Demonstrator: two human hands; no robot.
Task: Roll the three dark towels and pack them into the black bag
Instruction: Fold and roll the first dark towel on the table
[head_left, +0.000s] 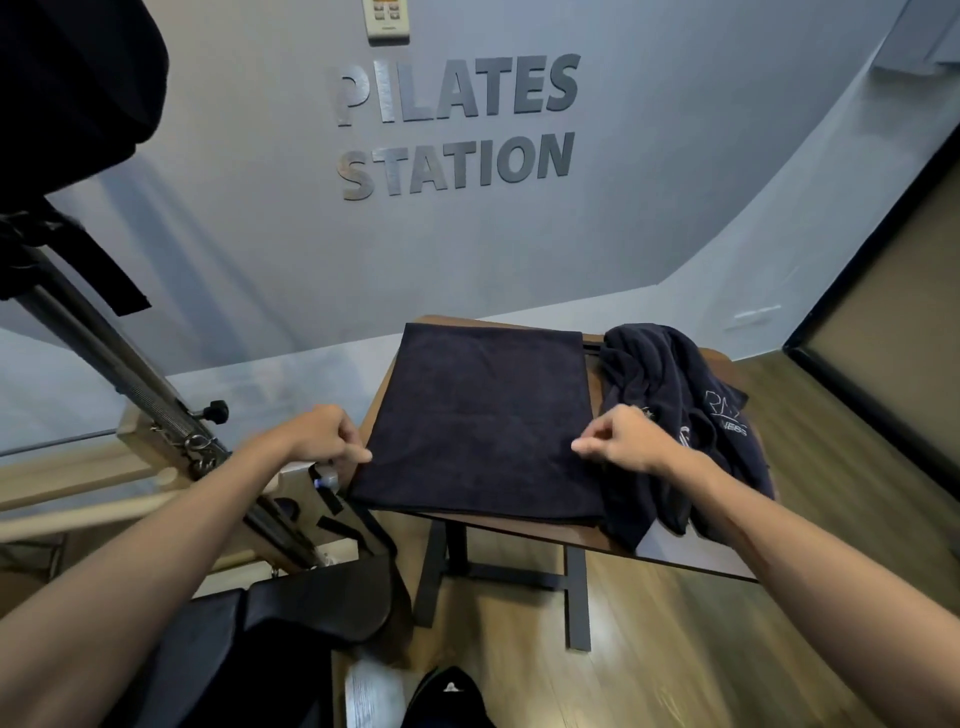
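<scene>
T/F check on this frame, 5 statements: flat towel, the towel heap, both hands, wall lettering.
1. A dark towel lies flat on the table. True.
2. That towel is already rolled. False: it is spread flat, unrolled.
3. A crumpled towel heap lies to the right of the flat one. True.
4. The left hand rests on the heap. False: it is at the flat towel's left edge; the right hand is at the right edge, next to the heap.
5. The wall lettering reads YOGA STUDIO. False: PILATES STATION.

Wall lettering (457, 124) — "PILATES STATION"; crumpled towel (675, 415) — print unreadable.
</scene>
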